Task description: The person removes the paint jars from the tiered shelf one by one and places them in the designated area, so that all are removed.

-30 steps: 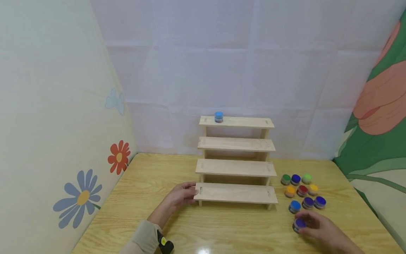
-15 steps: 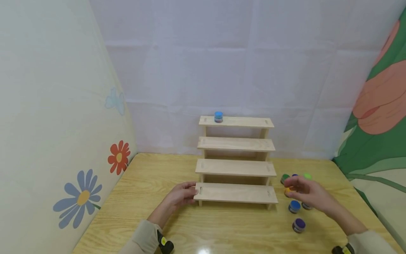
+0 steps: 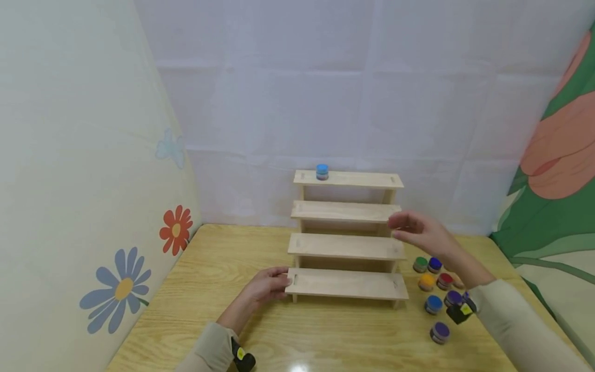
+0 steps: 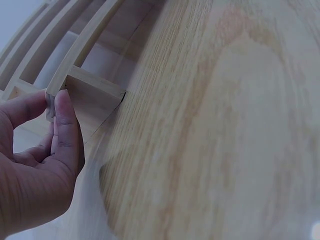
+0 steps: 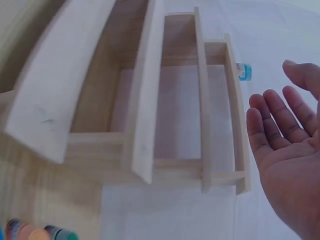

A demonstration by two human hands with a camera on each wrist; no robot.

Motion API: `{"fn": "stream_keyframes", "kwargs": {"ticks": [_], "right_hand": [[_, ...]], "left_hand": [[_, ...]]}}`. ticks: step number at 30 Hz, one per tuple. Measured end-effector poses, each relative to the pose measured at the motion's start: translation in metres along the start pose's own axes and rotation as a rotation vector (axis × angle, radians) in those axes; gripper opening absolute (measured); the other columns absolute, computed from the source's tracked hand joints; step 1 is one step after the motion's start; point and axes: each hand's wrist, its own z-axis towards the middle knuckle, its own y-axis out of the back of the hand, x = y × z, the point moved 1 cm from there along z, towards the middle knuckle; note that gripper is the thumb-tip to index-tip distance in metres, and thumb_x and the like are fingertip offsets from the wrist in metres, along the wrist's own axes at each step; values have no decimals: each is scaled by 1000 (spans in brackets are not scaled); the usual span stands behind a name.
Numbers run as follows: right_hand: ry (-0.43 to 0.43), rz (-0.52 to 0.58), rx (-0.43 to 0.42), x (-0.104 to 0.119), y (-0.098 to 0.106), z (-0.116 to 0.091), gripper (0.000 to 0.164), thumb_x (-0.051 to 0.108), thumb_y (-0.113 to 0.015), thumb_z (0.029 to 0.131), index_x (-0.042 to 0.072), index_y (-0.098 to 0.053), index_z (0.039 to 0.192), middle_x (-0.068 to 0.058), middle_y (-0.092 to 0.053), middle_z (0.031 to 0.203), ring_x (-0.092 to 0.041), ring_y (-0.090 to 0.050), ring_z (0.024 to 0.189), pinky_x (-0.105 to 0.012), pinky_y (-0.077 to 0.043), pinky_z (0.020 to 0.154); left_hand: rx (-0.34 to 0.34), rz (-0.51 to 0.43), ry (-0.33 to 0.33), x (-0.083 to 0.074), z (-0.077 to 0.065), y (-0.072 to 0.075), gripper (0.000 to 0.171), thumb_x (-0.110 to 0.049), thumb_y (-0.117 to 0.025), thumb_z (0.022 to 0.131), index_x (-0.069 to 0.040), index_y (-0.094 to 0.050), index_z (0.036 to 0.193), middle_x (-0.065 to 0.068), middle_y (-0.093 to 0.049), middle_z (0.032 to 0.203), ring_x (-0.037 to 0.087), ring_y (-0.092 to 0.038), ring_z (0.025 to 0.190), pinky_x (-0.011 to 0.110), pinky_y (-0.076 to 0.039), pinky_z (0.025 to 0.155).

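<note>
A light wooden stand (image 3: 346, 245) with stepped shelves stands on the table. My left hand (image 3: 266, 285) pinches the left end of its lowest board between thumb and fingers, seen closely in the left wrist view, where the hand (image 4: 47, 155) is at the board's end. My right hand (image 3: 420, 232) is raised by the right end of the second shelf from the top, fingers loosely bent. In the right wrist view that hand (image 5: 290, 145) holds nothing. A small paint pot with a light-blue lid (image 3: 322, 172) sits toward the left on the top shelf.
Right of the stand are several small paint pots, among them green (image 3: 420, 264), orange (image 3: 426, 282), red (image 3: 444, 281) and blue (image 3: 433, 304). A purple-lidded pot (image 3: 439, 332) stands nearest the front. My right forearm covers part of the group. A white cloth (image 3: 279, 103) hangs behind.
My right hand has left the front purple-lidded pot and moved up and leftward over the other pots to the stand's right side. The left hand keeps its hold.
</note>
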Motion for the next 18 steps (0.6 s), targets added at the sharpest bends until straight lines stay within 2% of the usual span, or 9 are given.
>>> {"fn": "stream_keyframes", "kwargs": {"ticks": [2, 5, 12, 18], "right_hand": [[10, 25, 3, 5, 1, 11, 36, 15, -66, 99, -2, -58, 130, -21, -63, 127, -37, -60, 119, -24, -53, 92], [23, 38, 13, 13, 0, 26, 39, 15, -65, 100, -4, -56, 132, -25, -61, 130, -35, -59, 120, -25, -53, 93], [8, 45, -2, 28, -5, 60, 42, 20, -67, 100, -1, -56, 134, -23, -60, 132, -20, -61, 115, -22, -52, 90], [-11, 70, -24, 36, -12, 89, 43, 19, -68, 99, 0, -56, 135, -21, -60, 133, -20, -60, 116, -33, -51, 98]], "left_hand": [[2, -1, -2, 0, 0, 0, 63, -5, -65, 95, 14, -36, 148, 12, -63, 115, 14, -67, 84, 26, -57, 71], [2, 0, -4, 0, 0, 0, 63, -4, -64, 95, 15, -36, 147, 11, -64, 113, 14, -67, 84, 27, -56, 72], [8, 3, -15, 1, 1, 1, 62, -3, -64, 94, 16, -36, 147, 11, -64, 113, 13, -67, 84, 27, -56, 72], [11, -6, -17, 1, 3, 1, 62, -2, -63, 94, 16, -36, 147, 10, -65, 110, 14, -66, 84, 26, -56, 71]]}}
